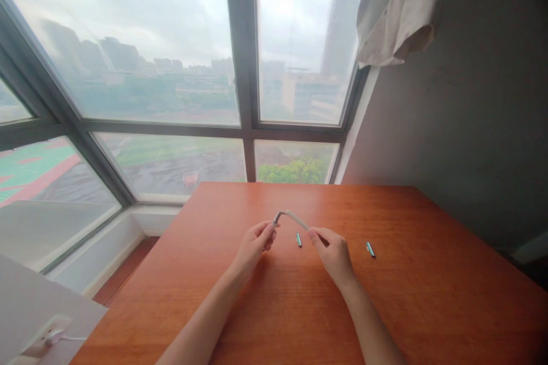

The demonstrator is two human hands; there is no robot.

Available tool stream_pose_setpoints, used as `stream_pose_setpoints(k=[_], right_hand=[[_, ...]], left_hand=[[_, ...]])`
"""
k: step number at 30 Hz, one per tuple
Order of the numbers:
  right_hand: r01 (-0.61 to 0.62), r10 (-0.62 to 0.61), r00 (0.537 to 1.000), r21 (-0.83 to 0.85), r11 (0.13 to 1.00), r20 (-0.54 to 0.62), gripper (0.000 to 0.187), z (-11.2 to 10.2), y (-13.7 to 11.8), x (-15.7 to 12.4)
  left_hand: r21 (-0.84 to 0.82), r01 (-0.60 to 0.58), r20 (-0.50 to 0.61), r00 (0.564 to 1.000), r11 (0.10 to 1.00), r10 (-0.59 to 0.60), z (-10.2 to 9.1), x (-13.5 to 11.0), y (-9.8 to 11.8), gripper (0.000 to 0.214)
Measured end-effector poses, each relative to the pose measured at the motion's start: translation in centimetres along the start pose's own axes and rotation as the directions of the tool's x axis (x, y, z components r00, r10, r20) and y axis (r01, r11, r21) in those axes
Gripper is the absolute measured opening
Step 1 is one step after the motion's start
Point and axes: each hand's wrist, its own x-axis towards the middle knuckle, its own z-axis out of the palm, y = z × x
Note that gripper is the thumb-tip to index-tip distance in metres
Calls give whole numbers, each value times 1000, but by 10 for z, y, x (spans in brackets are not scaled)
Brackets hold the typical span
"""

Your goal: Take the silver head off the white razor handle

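Both my hands hover over the middle of a reddish wooden table (428,296). Between them they hold a thin, bent white and grey object (290,215), arched upward; I cannot make out what it is. My left hand (256,245) pinches its grey left end. My right hand (334,252) pinches its white right end. A small green cylinder, like a battery (298,240), lies on the table between my hands. A second green cylinder (370,249) lies to the right of my right hand.
A large window (240,68) with dark frames stands behind the table's far edge. A grey wall runs along the right, with a pale shirt (398,11) hanging high up. A white charger and cable (47,336) sit at the lower left.
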Motion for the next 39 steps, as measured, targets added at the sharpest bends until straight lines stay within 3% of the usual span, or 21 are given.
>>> stream_pose_setpoints(k=[39], right_hand=[[34,-34,999,-33,999,-12,33,1,2,1]], left_hand=[[4,8,6,1000,1000,-8,0,1,0,51]])
